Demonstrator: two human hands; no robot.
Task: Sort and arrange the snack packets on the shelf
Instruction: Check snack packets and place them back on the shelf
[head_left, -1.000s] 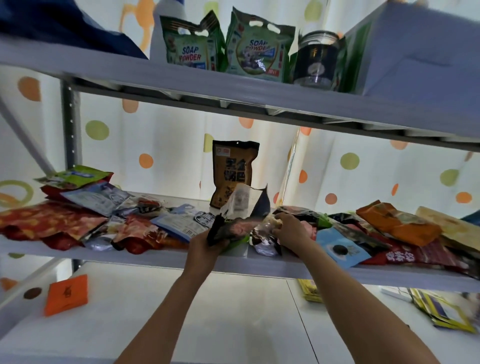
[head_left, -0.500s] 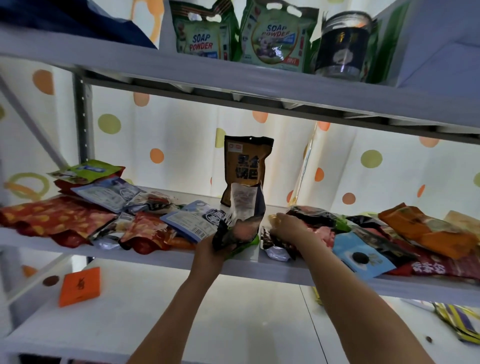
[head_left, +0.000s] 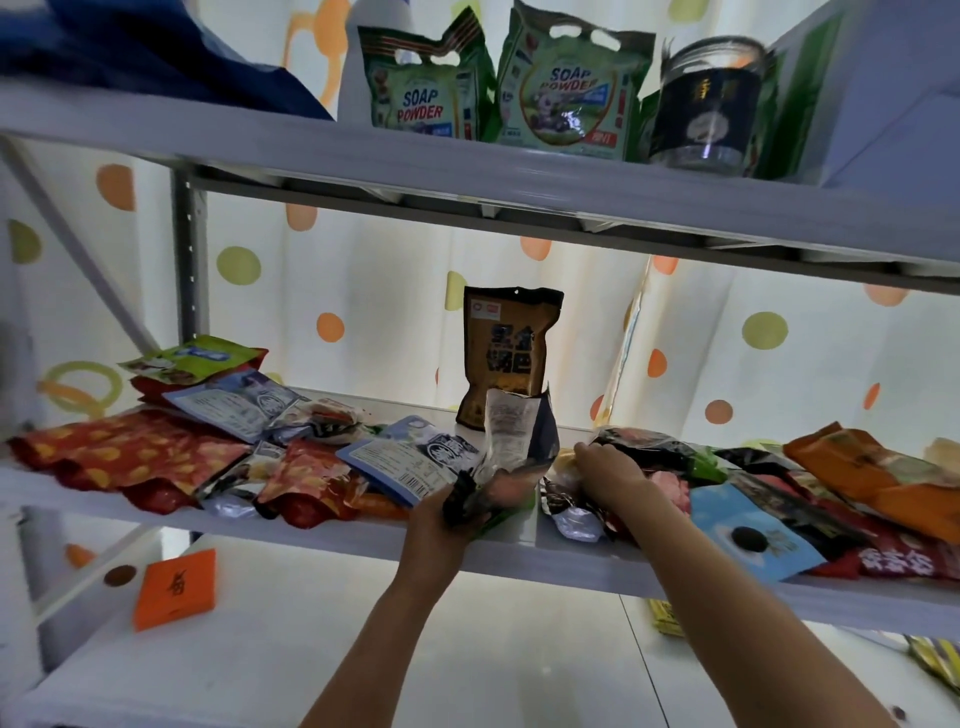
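Observation:
Many snack packets lie scattered on the middle shelf. My left hand grips a dark packet with a green edge at the shelf's front. Behind it, a navy and white packet stands upright. A brown pouch stands at the back. My right hand rests on the pile of packets to the right, fingers curled over a small one; what it grips is hidden. Red packets and a pale blue packet lie left; a blue packet and an orange one lie right.
The upper shelf holds two soap powder bags and a glass jar. The bottom shelf carries an orange card at left and yellow packets at right. A dotted curtain hangs behind. A metal upright stands at the left.
My view has shifted a little to the left and down. Both hands stay on the packets in the middle of the shelf, and the navy and white packet now stands more upright.

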